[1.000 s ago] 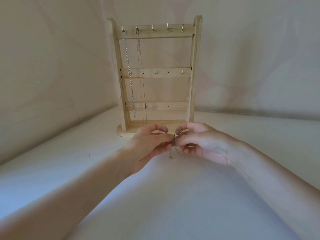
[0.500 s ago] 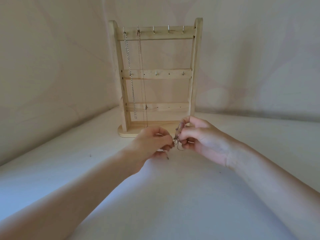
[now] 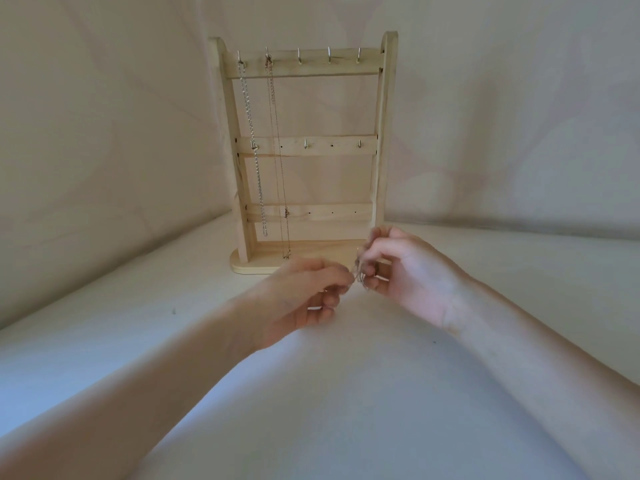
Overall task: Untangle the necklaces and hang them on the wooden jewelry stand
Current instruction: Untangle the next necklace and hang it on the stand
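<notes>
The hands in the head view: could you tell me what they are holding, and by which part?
Both the left hand and the right hand pinch a thin tangled chain between their fingertips; which part of it cannot be told.

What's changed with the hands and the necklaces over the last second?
Both hands rose slightly toward the stand's base. The right hand lifted and turned, its fingers now pinching the tangled chain from higher up; the left hand keeps pinching it from the other side. The dangling end seen earlier is no longer visible. The wooden stand, the silver chain and the thin necklace hang unchanged.
</notes>
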`<state>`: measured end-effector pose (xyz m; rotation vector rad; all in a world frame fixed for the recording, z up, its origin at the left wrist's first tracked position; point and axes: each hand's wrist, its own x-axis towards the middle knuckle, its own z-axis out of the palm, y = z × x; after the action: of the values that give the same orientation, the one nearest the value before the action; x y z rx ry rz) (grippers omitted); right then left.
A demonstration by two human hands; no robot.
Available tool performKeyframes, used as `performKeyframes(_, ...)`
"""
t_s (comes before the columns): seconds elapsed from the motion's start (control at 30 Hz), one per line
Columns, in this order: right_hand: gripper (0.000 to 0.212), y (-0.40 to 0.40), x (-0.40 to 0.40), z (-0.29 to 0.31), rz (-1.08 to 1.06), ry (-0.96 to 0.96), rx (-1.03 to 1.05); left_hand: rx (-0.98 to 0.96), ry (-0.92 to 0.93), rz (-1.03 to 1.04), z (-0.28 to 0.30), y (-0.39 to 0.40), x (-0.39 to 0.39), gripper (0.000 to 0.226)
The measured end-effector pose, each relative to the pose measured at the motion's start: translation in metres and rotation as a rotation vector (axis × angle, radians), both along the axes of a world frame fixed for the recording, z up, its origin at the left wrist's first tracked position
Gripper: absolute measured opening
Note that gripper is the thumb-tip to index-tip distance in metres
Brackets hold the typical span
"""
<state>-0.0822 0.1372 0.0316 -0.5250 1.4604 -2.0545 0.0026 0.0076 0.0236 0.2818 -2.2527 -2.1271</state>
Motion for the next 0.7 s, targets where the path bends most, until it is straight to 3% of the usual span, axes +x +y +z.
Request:
performKeyframes(0.1, 0.025, 0.004, -0.001, 0.006, -0.033, -0.024, -0.146, -0.147, -0.021, 0.088, -0.004, 0.003, -0.002, 0.011)
performKeyframes(0.17, 0.024, 0.006, -0.001, 0.008, -0.054, -0.030, -0.164, -0.140, -0.006, 0.117, -0.004, 0.001, -0.001, 0.014)
performKeyframes(0.33, 0.020, 0.008, -0.003, 0.006, -0.144, 0.001, -0.121, 0.151, 0.005, 0.232, 0.003, -0.009, 0.000, 0.004)
performKeyframes(0.43, 0.018, 0.009, -0.003, 0.008, -0.159, 0.049, -0.108, 0.308, 0.061, 0.201, 0.006, -0.012, -0.001, 0.006)
performKeyframes(0.57, 0.018, 0.008, 0.002, 0.004, -0.123, 0.314, 0.133, 0.521, 0.139, 0.126, 0.011, -0.015, 0.002, 0.003)
performKeyframes(0.7, 0.018, 0.001, 0.014, -0.002, 0.025, 0.488, 0.319, 0.467, 0.161, 0.115, 0.014, -0.014, 0.002, 0.017)
